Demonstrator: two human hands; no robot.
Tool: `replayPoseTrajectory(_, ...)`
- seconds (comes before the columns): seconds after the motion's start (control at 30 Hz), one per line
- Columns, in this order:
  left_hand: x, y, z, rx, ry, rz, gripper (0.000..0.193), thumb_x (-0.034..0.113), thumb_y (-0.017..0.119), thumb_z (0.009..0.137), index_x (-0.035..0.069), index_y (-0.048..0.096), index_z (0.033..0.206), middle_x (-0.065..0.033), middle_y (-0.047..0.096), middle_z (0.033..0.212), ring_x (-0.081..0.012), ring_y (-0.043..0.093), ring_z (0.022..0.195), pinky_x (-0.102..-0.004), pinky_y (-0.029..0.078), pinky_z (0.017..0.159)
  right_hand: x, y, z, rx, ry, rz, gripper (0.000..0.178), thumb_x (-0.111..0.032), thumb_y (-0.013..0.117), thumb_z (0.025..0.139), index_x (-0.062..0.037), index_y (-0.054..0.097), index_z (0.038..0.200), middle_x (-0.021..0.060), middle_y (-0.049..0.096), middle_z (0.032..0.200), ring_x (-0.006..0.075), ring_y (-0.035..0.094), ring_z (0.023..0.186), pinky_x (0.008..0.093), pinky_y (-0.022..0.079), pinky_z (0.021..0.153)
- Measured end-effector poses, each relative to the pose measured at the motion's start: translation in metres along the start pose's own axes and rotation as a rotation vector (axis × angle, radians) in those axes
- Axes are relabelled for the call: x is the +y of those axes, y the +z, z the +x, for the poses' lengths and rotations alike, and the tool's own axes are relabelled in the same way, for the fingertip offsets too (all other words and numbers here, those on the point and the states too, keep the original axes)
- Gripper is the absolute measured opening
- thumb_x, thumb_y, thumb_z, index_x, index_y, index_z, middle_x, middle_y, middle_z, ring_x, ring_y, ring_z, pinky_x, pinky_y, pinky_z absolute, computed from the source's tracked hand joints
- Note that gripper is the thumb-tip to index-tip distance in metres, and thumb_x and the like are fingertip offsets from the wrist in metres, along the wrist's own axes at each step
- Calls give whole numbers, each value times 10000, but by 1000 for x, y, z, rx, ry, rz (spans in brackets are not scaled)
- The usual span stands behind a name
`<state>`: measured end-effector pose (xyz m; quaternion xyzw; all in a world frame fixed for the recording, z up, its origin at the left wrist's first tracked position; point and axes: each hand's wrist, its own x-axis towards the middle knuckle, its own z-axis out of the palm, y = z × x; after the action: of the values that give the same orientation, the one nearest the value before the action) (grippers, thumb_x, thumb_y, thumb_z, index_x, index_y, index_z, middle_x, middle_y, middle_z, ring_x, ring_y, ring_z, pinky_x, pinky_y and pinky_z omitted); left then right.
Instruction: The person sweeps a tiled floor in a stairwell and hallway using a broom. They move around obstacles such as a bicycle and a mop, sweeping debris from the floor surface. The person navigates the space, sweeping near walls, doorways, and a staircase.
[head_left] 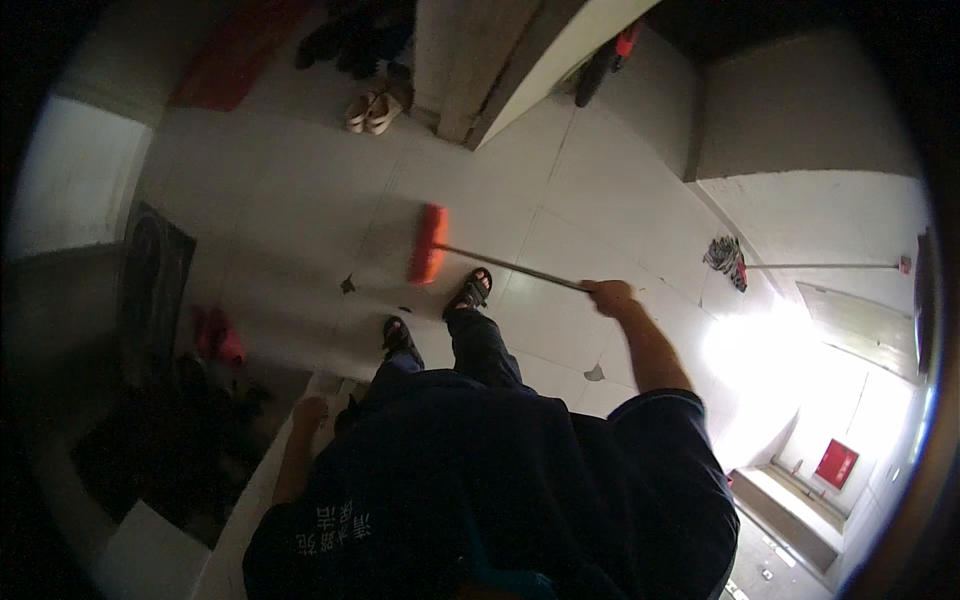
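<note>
My right hand (612,297) is closed around the end of a broom's thin dark handle (515,267). The handle runs left across the floor to the red-orange broom head (430,244), slightly blurred and just beyond my feet. Low on the left, my left hand (311,410) is beside a pale edge; its fingers are too dark to make out. A dark leaf-like scrap (348,284) lies left of the broom head, and a greyish scrap (594,373) lies below my right hand.
Pale sandals (375,112) and dark shoes (360,38) stand by a wall corner (470,75). Pink-red footwear (218,337) sits near a dark mat (155,290) at left. A mop (727,262) leans at right. A red box (836,464) hangs beyond the bright area.
</note>
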<state>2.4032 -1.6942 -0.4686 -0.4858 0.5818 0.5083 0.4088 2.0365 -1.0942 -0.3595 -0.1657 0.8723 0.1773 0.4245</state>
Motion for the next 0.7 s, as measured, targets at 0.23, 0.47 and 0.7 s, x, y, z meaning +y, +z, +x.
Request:
replayPoseTrajectory(0.23,166,100,-24,170,207,219,249,233,526,839,33,546,986,-77,573,789,-143,523,644,-280,439,559,217,-3,-27,98,329,-100,242,-159,474,800,-213,540,1026,41,628,850,233,610,830,381,485,660)
replayPoseTrajectory(0.47,388,221,-65,-137,636,278,278,273,530,849,72,547,1041,-30,605,876,-108,559,722,-243,449,595,209,72,-116,166,492,157,479,-323,466,843,-182,321,1277,105,598,775,268,596,707,414,459,603)
replayPoseTrajectory(0.7,447,269,-10,-246,413,649,285,269,566,816,55,571,1005,-40,603,833,-106,550,744,-245,443,639,54,200,-239,-53,910,853,201,-256,424,824,-74,485,885,193,591,773,380,572,729,499,433,653)
